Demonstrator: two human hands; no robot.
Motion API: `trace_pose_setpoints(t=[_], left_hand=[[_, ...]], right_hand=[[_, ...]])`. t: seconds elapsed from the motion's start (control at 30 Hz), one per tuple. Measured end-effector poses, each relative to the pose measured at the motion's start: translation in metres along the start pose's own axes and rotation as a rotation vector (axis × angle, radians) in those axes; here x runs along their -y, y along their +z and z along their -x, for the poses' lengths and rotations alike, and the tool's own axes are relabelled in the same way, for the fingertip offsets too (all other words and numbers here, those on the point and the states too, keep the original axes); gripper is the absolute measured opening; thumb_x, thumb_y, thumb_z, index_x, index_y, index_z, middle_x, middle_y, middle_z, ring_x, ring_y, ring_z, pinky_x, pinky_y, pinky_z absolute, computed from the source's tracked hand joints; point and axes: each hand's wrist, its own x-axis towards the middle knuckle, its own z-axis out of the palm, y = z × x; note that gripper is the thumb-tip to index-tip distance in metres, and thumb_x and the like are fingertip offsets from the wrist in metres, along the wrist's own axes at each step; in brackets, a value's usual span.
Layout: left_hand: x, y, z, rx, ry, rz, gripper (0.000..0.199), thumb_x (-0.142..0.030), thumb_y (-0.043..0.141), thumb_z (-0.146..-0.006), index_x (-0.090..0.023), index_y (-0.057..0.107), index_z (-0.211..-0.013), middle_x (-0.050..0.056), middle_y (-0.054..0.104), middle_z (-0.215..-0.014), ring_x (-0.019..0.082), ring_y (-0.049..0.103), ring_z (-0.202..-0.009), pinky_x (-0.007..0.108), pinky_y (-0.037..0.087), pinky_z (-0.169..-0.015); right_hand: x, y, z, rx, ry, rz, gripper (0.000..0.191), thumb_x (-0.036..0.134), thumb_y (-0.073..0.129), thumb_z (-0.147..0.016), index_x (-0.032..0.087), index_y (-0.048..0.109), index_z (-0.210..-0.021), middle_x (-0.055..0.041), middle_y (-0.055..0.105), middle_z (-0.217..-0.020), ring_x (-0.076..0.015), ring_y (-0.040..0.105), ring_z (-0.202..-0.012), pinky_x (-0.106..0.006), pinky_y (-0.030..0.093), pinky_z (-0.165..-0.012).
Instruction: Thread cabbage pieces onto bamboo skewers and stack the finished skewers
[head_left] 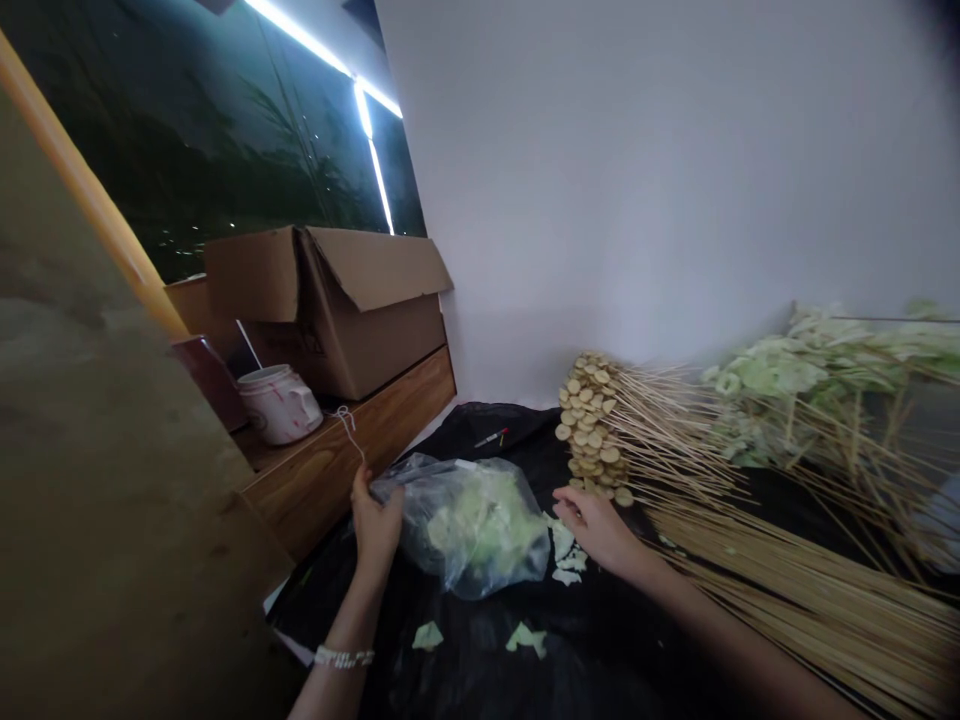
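Observation:
A clear plastic bag point(487, 530) with pale green leafy pieces inside lies on the black sheet point(465, 660). My left hand point(377, 520) is closed on the bag's gathered left end, with a thin white string point(351, 428) rising beside its fingers. To the right of the bag, my right hand point(596, 525) hovers with curled fingers over loose leaf scraps point(568, 572); whether it holds anything is too small to tell. Two more pale pieces point(527, 640) lie on the sheet in front of the bag.
Skewered round slices point(592, 420) stand stacked on the right, before skewered leaves point(787, 365). Bare sticks point(810, 590) spread across the near right. A marker point(491, 438) lies behind the bag. On the left wooden ledge point(405, 420) are a mug point(277, 405) and an open cardboard box point(375, 335).

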Motion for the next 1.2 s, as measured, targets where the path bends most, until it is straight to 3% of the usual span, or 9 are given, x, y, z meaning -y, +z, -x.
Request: trace_pose_setpoints(t=[0.07,0.2,0.3,0.4,0.53,0.77,1.03,1.13,1.2], left_hand=[[-0.021,-0.006,0.026,-0.106,0.014,0.042,0.065,-0.038,0.049,-0.086,-0.020,0.025,-0.144,0.015,0.037,-0.144,0.027,0.037,-0.134,0.043,0.033,-0.110],[-0.052,0.002,0.061,0.135,0.187,0.000,0.069,-0.039,0.063,-0.077,-0.022,0.037,-0.139,0.013,0.033,-0.149,0.030,0.029,-0.139,0.046,0.030,-0.111],[-0.053,0.020,0.050,0.360,0.223,0.034,0.028,-0.027,0.059,-0.076,-0.019,0.064,-0.103,0.011,0.065,-0.113,0.028,0.056,-0.113,0.042,0.042,-0.099],[-0.054,0.032,0.020,0.479,0.180,0.156,0.015,-0.029,0.056,-0.078,-0.020,0.067,-0.081,0.005,0.071,-0.086,0.023,0.064,-0.087,0.035,0.046,-0.084],[-0.072,0.033,-0.011,0.420,0.078,0.491,0.018,-0.036,0.060,-0.075,-0.018,0.062,-0.077,0.000,0.064,-0.070,0.016,0.058,-0.066,0.025,0.043,-0.063],[-0.100,0.030,-0.028,0.484,-0.044,0.913,0.026,-0.039,0.068,-0.072,-0.016,0.060,-0.082,-0.001,0.063,-0.071,0.011,0.054,-0.060,0.020,0.041,-0.060],[-0.035,0.047,-0.065,0.201,-0.090,0.556,0.021,-0.031,0.066,-0.065,-0.014,0.061,-0.076,0.001,0.062,-0.067,0.017,0.058,-0.069,0.028,0.047,-0.069],[-0.024,0.034,-0.061,0.171,-0.109,0.501,0.028,-0.016,0.065,-0.061,-0.015,0.063,-0.089,0.006,0.066,-0.085,0.021,0.062,-0.086,0.035,0.047,-0.084],[-0.035,0.018,-0.043,0.019,-0.022,0.425,0.040,-0.010,0.059,-0.065,-0.017,0.060,-0.104,0.008,0.064,-0.105,0.023,0.059,-0.104,0.040,0.042,-0.097]], right_hand=[[0.009,0.011,0.004,0.026,0.033,-0.018,0.033,0.034,0.045,-0.088,0.013,0.066,-0.102,-0.0103,0.071,-0.089,-0.0214,0.064,-0.087,-0.030,0.044,-0.080],[0.028,0.027,0.003,0.054,0.073,-0.137,0.020,0.027,0.053,-0.082,0.016,0.069,-0.087,-0.0036,0.068,-0.069,-0.0171,0.061,-0.066,-0.025,0.043,-0.065],[0.039,0.032,-0.003,0.004,0.036,-0.177,0.015,0.017,0.053,-0.078,0.018,0.067,-0.073,-0.0026,0.067,-0.075,-0.0159,0.061,-0.077,-0.025,0.042,-0.073],[0.048,0.029,-0.010,-0.054,0.015,-0.222,0.017,0.019,0.051,-0.080,0.019,0.066,-0.074,-0.0031,0.067,-0.084,-0.0158,0.060,-0.085,-0.024,0.042,-0.075],[0.051,0.015,-0.017,-0.147,0.011,-0.410,0.022,0.031,0.048,-0.084,0.019,0.066,-0.083,-0.0028,0.066,-0.084,-0.0157,0.060,-0.080,-0.024,0.043,-0.067],[0.024,0.001,-0.046,-0.274,0.086,-0.531,0.025,0.039,0.049,-0.080,0.018,0.062,-0.084,-0.0042,0.067,-0.086,-0.0178,0.062,-0.080,-0.029,0.046,-0.073],[-0.003,0.010,-0.053,-0.202,0.097,-0.466,0.024,0.033,0.045,-0.080,0.018,0.062,-0.087,-0.0059,0.070,-0.082,-0.0185,0.065,-0.075,-0.031,0.049,-0.068],[-0.011,0.006,-0.031,-0.179,0.071,-0.379,0.022,0.029,0.046,-0.080,0.018,0.064,-0.086,-0.0064,0.070,-0.084,-0.0196,0.064,-0.079,-0.032,0.048,-0.074],[-0.013,0.007,-0.017,-0.151,0.044,-0.304,0.020,0.025,0.048,-0.079,0.018,0.066,-0.084,-0.0064,0.070,-0.085,-0.0202,0.063,-0.081,-0.033,0.046,-0.077]])
